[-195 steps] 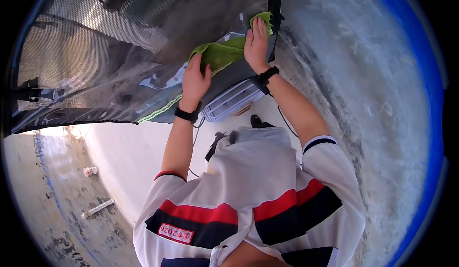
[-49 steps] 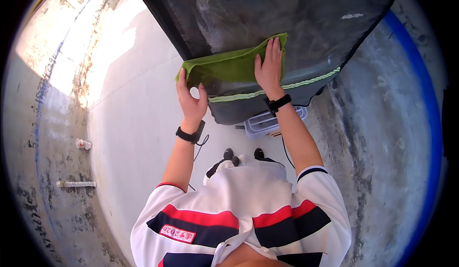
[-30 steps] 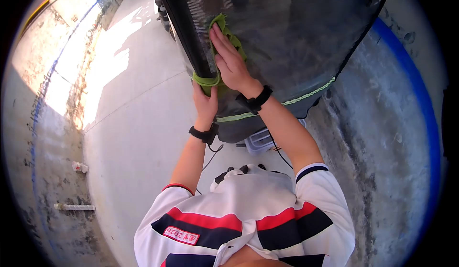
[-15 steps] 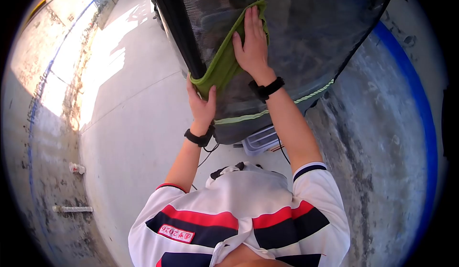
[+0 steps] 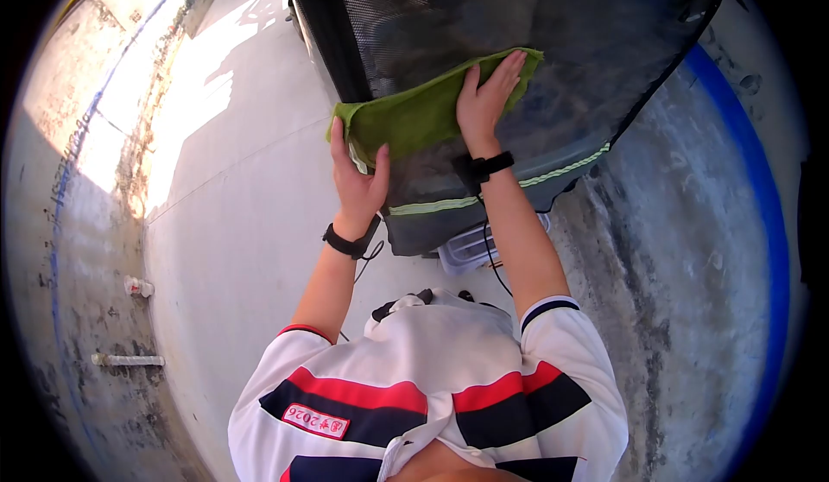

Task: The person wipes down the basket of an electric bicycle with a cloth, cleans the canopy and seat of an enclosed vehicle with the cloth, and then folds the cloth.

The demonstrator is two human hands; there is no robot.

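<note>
A green cloth [image 5: 410,117] lies stretched against a dark see-through cover [image 5: 574,93] with a mesh section. At the cloth's left end, my left hand [image 5: 358,184] grips it by the cover's edge, fingers on the outer side and thumb on the near side. My right hand [image 5: 485,106] presses on the cloth's right part with its fingers stretched out, pointing up and to the right. Both wrists wear black bands. What lies behind the cover is hard to make out.
A black post [image 5: 332,46] runs along the cover's left edge. A pale green braided strip [image 5: 505,187] crosses its lower part. Beneath it sits a grey plastic crate [image 5: 471,249], with thin black cables nearby. Stained walls stand on both sides, and a pipe [image 5: 128,360] juts out at left.
My right hand has slid down and to the right, taking the cloth's right end along. The cloth now lies flatter across the cover. My left hand stays by the edge.
</note>
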